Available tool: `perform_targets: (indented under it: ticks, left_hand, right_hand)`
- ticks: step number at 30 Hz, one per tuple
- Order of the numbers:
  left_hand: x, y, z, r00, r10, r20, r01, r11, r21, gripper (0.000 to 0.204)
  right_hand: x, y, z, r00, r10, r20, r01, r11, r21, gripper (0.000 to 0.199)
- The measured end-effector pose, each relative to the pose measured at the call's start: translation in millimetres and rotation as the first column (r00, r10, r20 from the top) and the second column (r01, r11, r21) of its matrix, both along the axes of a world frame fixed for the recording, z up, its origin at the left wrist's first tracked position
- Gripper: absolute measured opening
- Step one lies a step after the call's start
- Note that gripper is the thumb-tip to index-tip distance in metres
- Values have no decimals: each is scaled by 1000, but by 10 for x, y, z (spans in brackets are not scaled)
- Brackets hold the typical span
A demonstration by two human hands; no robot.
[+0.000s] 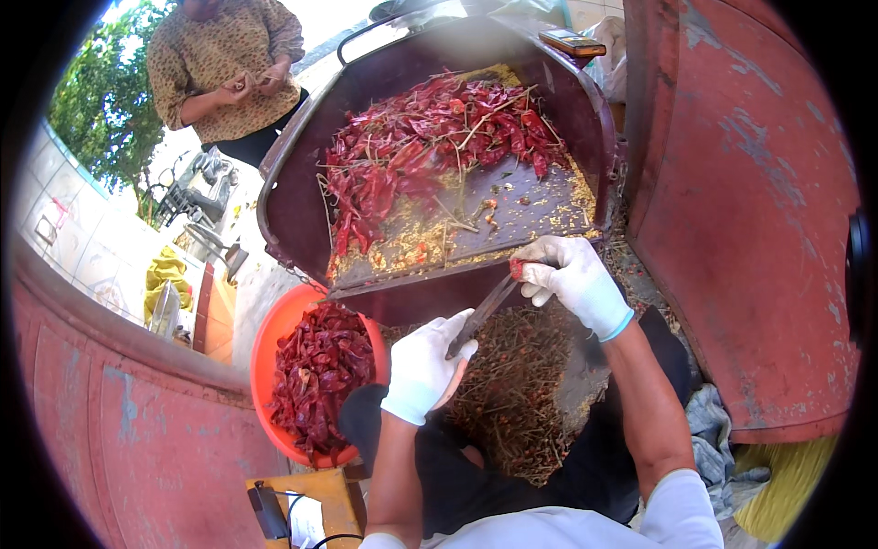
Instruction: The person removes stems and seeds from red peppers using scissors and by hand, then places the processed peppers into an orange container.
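My left hand (427, 364), in a white glove, is closed around a long, dark scissors-like tool (485, 312); its exact kind is hard to make out. The tool slants up to the right, and its far end meets a dried red chili (517, 269). That chili is pinched in my right hand (569, 279), also gloved in white, just past the near edge of the trailer bed (457, 299). Inside the bed lies a heap of dried red chilies (412, 151) with stems and scattered yellow seeds. An orange basin (262, 366) full of red chilies (320, 375) stands left of my left hand.
Stem scraps (512, 393) cover the floor between my legs. Red metal panels (745, 238) rise on both sides. A handheld device (572, 42) rests on the bed's far right rim. Another person (224, 78) stands at the far left. Near my left forearm is a yellow box (340, 499) with cables.
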State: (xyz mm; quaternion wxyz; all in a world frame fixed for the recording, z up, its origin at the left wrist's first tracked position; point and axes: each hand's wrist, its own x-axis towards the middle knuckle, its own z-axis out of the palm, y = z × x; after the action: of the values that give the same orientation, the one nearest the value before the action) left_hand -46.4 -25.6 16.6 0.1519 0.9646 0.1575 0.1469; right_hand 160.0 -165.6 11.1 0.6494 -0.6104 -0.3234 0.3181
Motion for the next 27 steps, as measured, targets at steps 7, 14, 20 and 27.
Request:
perform_targets:
  ticks: [7, 14, 20, 27]
  left_hand:
    - [-38, 182, -113, 996, -84, 17, 86, 974, -210, 43]
    - [-8, 226, -138, 996, -94, 6, 94, 982, -163, 40]
    - [115, 89, -398, 971, 36, 235, -5, 992, -130, 34]
    - [240, -39, -741, 857, 137, 497, -69, 986, -153, 29]
  right_hand:
    - [-1, 20, -11, 991, 115, -75, -115, 993, 8, 22]
    - [-2, 12, -12, 965, 185, -188, -191, 981, -17, 21]
    - [-83, 122, -205, 702, 359, -615, -163, 922, 353, 16]
    - [-162, 323, -435, 480, 512, -712, -115, 842, 527, 15]
